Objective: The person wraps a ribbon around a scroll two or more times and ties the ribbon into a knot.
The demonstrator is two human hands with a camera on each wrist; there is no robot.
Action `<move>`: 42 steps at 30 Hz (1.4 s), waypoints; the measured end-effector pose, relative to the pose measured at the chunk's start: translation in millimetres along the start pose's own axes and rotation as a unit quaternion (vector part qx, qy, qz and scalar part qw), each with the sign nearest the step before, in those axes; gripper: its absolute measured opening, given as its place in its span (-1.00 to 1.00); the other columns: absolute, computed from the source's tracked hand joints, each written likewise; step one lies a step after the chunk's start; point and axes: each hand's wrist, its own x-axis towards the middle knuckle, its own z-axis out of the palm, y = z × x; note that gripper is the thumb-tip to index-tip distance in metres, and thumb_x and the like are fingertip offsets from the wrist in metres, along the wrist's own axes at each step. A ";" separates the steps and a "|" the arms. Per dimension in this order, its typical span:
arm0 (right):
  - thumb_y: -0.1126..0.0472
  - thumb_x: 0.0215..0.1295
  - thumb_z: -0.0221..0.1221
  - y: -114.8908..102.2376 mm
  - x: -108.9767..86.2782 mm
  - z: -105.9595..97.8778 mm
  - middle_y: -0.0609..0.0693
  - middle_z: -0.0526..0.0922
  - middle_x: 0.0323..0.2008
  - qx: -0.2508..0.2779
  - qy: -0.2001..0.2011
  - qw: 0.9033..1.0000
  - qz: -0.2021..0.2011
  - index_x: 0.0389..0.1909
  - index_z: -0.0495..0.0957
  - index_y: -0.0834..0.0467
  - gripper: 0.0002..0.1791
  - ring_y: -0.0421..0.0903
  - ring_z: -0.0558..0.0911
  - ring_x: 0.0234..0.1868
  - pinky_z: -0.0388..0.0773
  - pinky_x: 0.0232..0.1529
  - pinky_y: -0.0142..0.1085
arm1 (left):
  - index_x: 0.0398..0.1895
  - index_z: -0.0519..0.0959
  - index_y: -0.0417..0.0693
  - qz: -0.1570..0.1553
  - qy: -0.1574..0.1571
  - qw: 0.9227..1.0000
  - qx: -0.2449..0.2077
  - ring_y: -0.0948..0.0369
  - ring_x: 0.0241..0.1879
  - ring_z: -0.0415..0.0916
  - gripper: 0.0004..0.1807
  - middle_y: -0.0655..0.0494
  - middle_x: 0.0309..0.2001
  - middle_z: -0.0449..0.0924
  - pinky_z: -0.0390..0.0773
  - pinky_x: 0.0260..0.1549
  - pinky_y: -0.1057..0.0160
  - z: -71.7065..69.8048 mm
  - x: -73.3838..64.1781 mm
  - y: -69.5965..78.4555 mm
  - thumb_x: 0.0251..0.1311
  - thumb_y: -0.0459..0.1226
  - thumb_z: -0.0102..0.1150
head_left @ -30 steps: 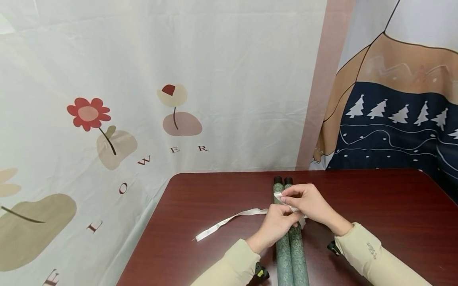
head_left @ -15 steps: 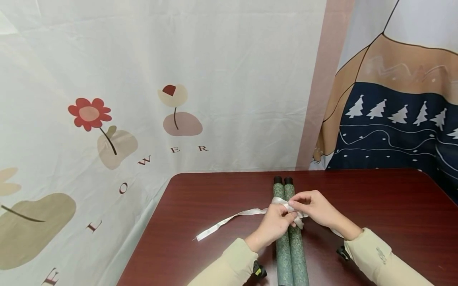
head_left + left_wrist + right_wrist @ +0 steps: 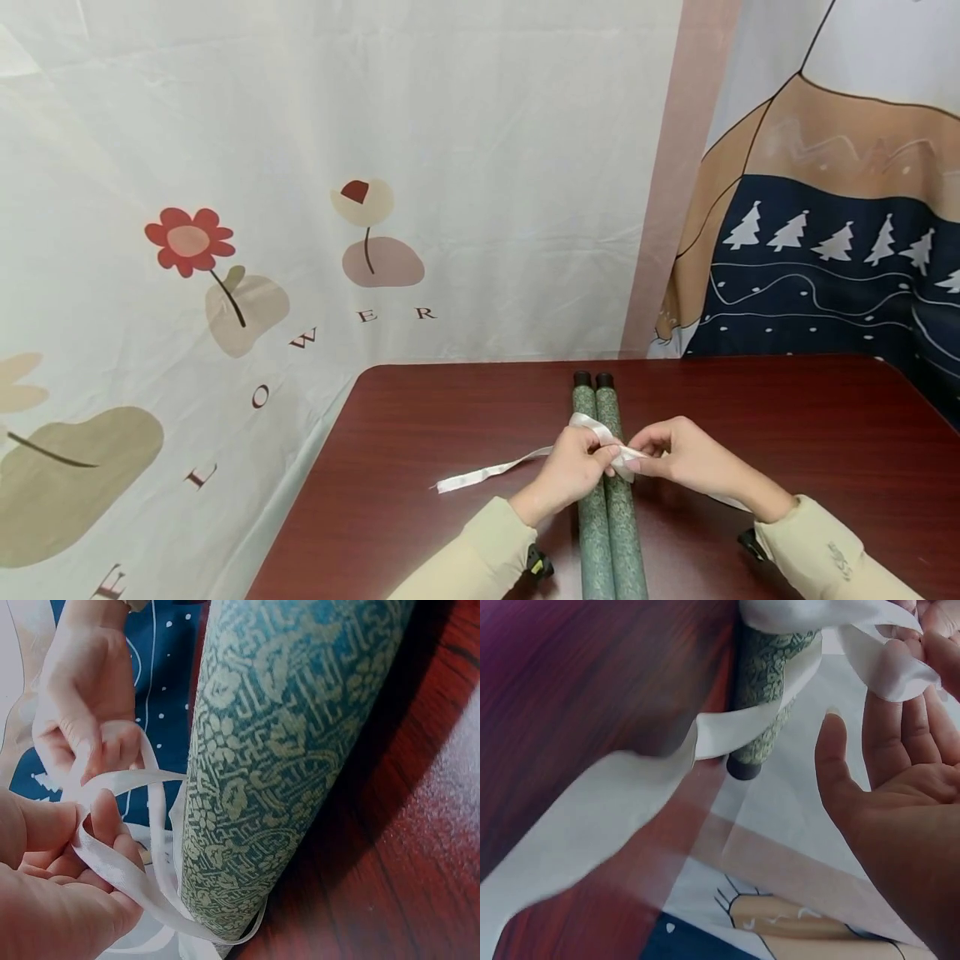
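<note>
Two green patterned scrolls [image 3: 625, 533] with black end knobs [image 3: 582, 378] lie side by side on the table, pointing away from me. A white ribbon [image 3: 592, 423] crosses over them near their far part. Over the scrolls, my left hand [image 3: 566, 475] pinches the ribbon between thumb and fingers. To the right of them, my right hand [image 3: 697, 462] pinches another stretch of it. In the left wrist view, ribbon loops [image 3: 116, 874] run between both hands beside one scroll [image 3: 262, 750]. The right wrist view has a long ribbon tail [image 3: 607, 817] hanging past the scroll [image 3: 761, 682].
The dark red wooden table [image 3: 435, 408] carries the scrolls. Behind it hangs a pale cloth [image 3: 510, 167] printed with flowers and letters. At the right is a dark blue printed part [image 3: 817, 292] with white trees.
My right hand has moved right and towards me, drawing the ribbon across the scrolls. My left hand stays nearly in place. The ribbon's loose left end has slid to the right.
</note>
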 end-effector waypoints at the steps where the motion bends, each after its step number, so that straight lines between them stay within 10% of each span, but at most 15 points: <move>1: 0.24 0.34 0.40 0.5 -2.0 -1.6 -0.04 0.72 -0.45 -0.003 -0.001 1.000 0.000 -0.26 0.78 0.09 -0.98 -0.28 0.57 -0.44 0.52 -0.47 -0.36 | -0.30 0.75 -0.39 0.000 -0.001 1.000 0.004 0.43 -0.60 0.39 -0.85 -0.04 -0.57 0.64 0.28 -0.61 0.49 -0.4 0.1 -0.5 0.38 -0.46 0.25; 21: 0.25 0.23 0.47 19.2 -56.1 -78.6 -0.25 0.60 -0.52 -0.122 0.036 0.991 0.045 -0.26 0.74 0.12 -0.89 -0.33 0.49 -0.49 0.40 -0.52 -0.37 | -0.29 0.75 -0.41 0.001 0.000 1.000 0.023 0.19 -0.56 0.61 -0.84 0.05 -0.56 0.67 0.28 -0.63 0.49 -6.7 8.8 -3.2 0.40 -0.45 0.24; 36: 0.23 0.25 0.44 45.1 -95.5 -136.7 -0.09 0.61 -0.47 -0.252 0.115 0.942 0.190 -0.20 0.73 0.27 -0.80 -0.22 0.42 -0.49 0.34 -0.51 -0.33 | -0.58 0.69 -0.34 0.013 0.001 0.999 0.029 0.51 -0.51 0.45 -0.70 0.01 -0.23 0.81 0.31 -0.61 0.49 -7.7 13.2 -3.3 0.37 -0.43 0.30; 42: 0.35 0.25 0.38 59.2 -103.2 -147.2 -0.06 0.62 -0.47 -0.295 0.135 0.925 0.196 -0.22 0.68 0.41 -0.81 -0.16 0.41 -0.49 0.35 -0.53 -0.33 | -0.57 0.70 -0.30 0.013 -0.004 0.999 0.038 0.49 -0.59 0.34 -0.73 0.15 -0.52 0.69 0.27 -0.64 0.47 -10.1 14.3 -2.7 0.32 -0.40 0.37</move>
